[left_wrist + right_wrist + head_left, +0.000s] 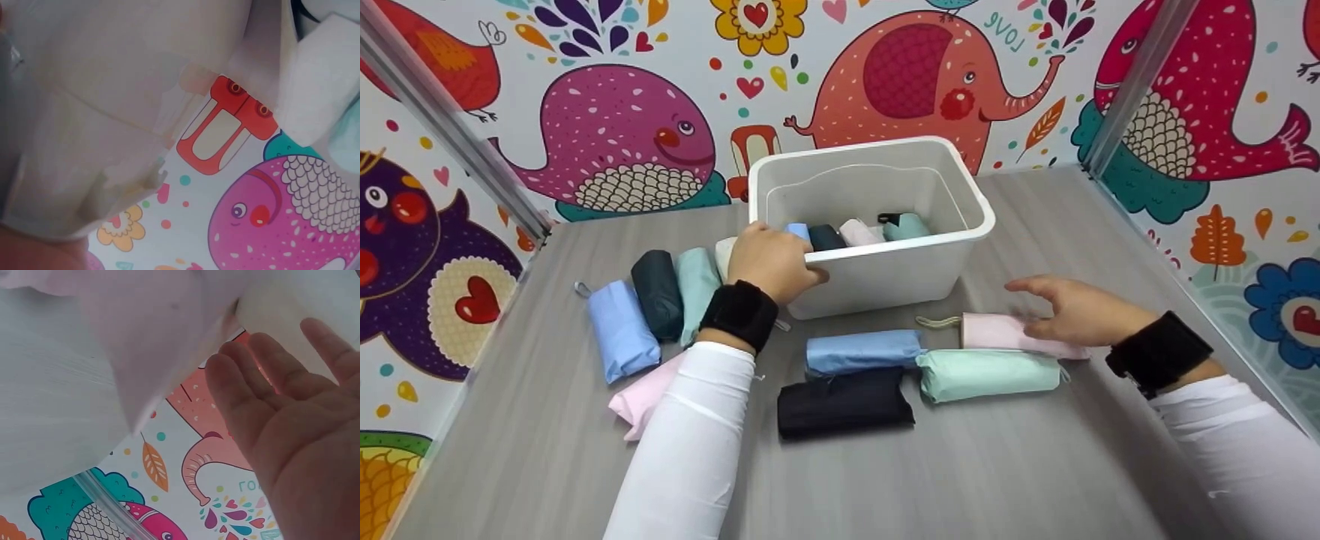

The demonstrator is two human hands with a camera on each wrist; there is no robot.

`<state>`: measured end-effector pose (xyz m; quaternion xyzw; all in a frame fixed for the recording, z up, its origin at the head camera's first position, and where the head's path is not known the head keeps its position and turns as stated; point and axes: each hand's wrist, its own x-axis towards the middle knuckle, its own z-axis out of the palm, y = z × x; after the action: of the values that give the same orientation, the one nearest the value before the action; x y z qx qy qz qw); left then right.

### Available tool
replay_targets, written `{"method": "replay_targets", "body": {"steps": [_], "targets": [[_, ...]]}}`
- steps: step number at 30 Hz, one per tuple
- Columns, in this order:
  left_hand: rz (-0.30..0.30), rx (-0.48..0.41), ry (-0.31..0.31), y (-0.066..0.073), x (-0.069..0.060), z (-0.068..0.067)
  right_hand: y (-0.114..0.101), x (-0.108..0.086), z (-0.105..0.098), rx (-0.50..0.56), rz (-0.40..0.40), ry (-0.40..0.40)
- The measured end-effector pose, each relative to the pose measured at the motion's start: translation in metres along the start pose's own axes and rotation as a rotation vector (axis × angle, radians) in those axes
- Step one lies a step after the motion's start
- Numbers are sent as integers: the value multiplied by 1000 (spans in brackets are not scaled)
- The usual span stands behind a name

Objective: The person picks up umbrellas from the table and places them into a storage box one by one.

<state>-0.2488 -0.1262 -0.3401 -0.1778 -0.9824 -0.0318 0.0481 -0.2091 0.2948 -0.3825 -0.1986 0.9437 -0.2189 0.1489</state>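
My left hand (775, 262) grips the front left corner of a white plastic bin (877, 277), fingers over the rim and thumb outside. In the right wrist view my right hand (298, 422) has its fingers extended and holds nothing. The head view places it over a pink folded umbrella (990, 331) with a cord loop; whether it touches is unclear. Beside that lie a mint folded umbrella (990, 375), a blue one (862, 351) and a black one (846, 405). Inside the bin are several more, including a teal one (911, 226).
Left of the bin lie a light blue umbrella (621, 330), a dark green one (658, 294), a grey-green one (697, 285) and a pink one (641, 397) partly hidden by my left arm. Cartoon-printed walls (765, 90) border the grey table (960, 480).
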Motion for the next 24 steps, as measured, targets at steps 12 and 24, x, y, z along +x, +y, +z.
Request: {"method": "replay_targets", "body": {"steps": [12,24], "targets": [[2,8,-2,0,-1,-1,5,-2,10,-24,-3,-89],[-4,2,7,1,0,0,5,0,16,-85,-33,-80]]}}
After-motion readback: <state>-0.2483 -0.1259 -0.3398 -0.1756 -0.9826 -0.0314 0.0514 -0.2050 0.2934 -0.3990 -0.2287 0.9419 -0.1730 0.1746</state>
